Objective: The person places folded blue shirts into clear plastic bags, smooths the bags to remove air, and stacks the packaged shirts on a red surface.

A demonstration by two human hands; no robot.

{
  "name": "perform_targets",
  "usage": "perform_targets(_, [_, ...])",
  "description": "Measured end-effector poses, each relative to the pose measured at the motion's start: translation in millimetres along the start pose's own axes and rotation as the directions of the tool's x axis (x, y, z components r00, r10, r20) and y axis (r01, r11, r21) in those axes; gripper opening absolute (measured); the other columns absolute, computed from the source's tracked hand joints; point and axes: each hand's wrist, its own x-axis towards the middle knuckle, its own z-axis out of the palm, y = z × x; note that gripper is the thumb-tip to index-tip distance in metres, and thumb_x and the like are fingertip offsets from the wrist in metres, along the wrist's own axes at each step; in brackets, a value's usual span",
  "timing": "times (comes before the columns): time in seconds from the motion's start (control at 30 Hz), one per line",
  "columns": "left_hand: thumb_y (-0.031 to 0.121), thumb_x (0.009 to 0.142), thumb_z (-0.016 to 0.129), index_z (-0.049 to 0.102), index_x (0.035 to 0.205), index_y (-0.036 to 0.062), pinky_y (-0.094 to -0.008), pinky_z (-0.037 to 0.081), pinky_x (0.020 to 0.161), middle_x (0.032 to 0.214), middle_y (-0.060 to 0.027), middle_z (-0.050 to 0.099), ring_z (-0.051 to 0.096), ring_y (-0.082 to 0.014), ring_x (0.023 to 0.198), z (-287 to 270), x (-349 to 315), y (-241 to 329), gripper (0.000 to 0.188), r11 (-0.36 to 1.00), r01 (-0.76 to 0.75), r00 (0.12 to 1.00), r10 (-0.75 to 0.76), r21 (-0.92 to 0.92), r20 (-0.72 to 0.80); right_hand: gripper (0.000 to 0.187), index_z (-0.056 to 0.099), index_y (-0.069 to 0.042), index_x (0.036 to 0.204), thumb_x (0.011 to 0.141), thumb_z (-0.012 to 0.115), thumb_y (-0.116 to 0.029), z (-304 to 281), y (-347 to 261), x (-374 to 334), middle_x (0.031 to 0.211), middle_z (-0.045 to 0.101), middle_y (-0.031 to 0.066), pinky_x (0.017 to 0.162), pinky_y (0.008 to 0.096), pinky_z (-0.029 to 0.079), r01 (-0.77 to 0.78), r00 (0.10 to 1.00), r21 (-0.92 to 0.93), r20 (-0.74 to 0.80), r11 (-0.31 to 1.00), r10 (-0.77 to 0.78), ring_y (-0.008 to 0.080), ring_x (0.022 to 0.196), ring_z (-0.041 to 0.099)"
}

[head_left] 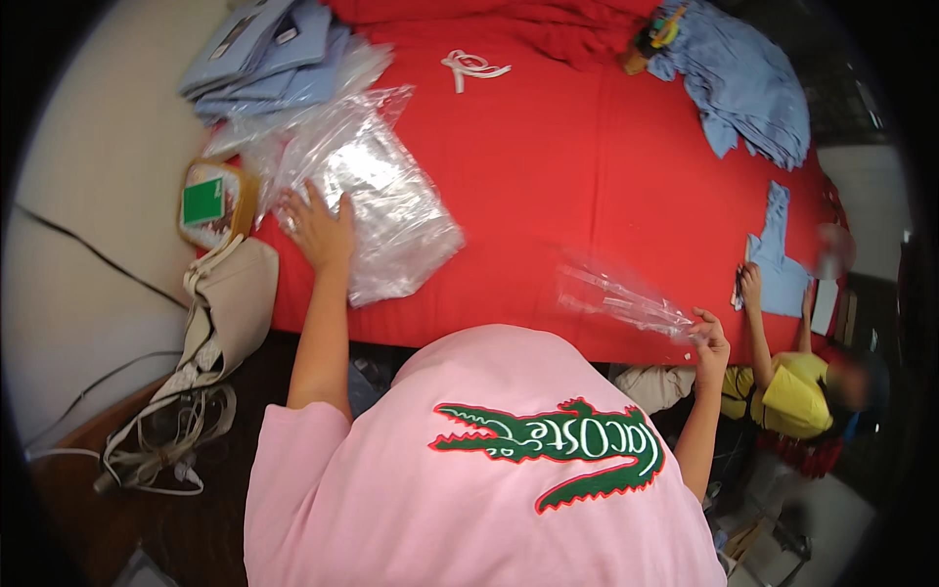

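Fingers spread, my left hand (321,230) lies on the left side of a pile of clear plastic bags (391,210) on the red-covered table. My right hand (711,338) pinches the end of a single clear plastic bag (626,301) at the table's near edge. That bag stretches out leftward over the red cloth, slightly blurred. Above the pile, more clear plastic runs up against a stack of folded light-blue shirts (264,54).
A basket (244,201) with a green card and a beige bag (240,284) sit at the left edge. White tape (471,68) lies at the far middle, a heap of blue garments (748,88) far right. A co-worker in yellow (794,396) handles a blue garment (780,264).
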Motion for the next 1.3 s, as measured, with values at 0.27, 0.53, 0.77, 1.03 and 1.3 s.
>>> perform_targets(0.27, [0.056,0.094,0.075,0.047,0.161,0.0111,-0.0609,0.022,0.127,0.171,-0.0253,0.033,0.031,-0.0424,0.158,-10.5,21.5,-28.0,0.085,0.977,0.174,0.957,-0.137,-0.127,0.257,0.021,0.067,-0.014,0.109,0.090,0.077,-0.014,19.3,60.9,-37.7,0.104,0.068,-0.0015,0.082,0.0408,0.056,-0.286,0.808,0.723,-0.171,0.629,0.563,0.0151,0.100,0.065])
perform_targets(0.53, [0.059,0.098,0.069,0.048,0.155,0.0010,-0.0470,0.047,0.114,0.146,-0.0239,0.063,0.063,-0.0325,0.131,-87.4,-104.1,158.3,0.084,0.186,0.796,0.330,0.664,-0.576,0.671,0.026,0.068,-0.005,0.118,0.093,0.075,-0.007,85.7,41.8,-51.4,0.106,0.075,0.0064,0.077,0.0401,0.059,-0.274,0.809,0.950,0.143,0.151,0.570,0.0218,0.095,0.072])
perform_targets(0.77, [0.039,0.103,0.071,0.051,0.151,0.0050,-0.0458,0.054,0.105,0.141,-0.0160,0.064,0.065,-0.0304,0.130,-28.3,-224.0,321.9,0.062,0.020,0.920,0.291,0.637,-0.393,0.714,0.021,0.070,-0.004,0.110,0.090,0.078,-0.003,69.5,22.0,-109.3,0.094,0.073,0.0026,0.070,0.0316,0.055,-0.401,0.872,0.703,0.097,0.588,0.479,0.0154,0.082,0.069])
perform_targets(1.03, [0.005,0.107,0.060,0.064,0.130,-0.0010,-0.0396,0.062,0.097,0.120,-0.0166,0.074,0.074,-0.0264,0.111,-55.8,-274.6,372.1,0.024,-0.041,0.760,0.572,0.516,-0.649,0.638,0.020,0.065,-0.011,0.092,0.088,0.085,-0.014,8.2,152.0,-177.5,0.075,0.062,-0.0026,0.057,0.0268,0.042,-0.664,0.716,0.635,0.388,0.394,0.580,0.0098,0.062,0.055])
perform_targets(1.3, [0.015,0.111,0.056,0.068,0.116,0.0034,-0.0369,0.062,0.093,0.104,-0.0112,0.075,0.076,-0.0223,0.097,-109.2,-323.7,379.6,0.017,-0.106,0.519,0.624,0.725,-0.848,0.291,0.029,0.062,-0.008,0.100,0.083,0.085,-0.006,-59.4,274.0,-202.2,0.091,0.063,0.0016,0.074,0.0297,0.051,-0.495,0.866,0.246,0.056,0.833,0.497,0.0139,0.081,0.061])
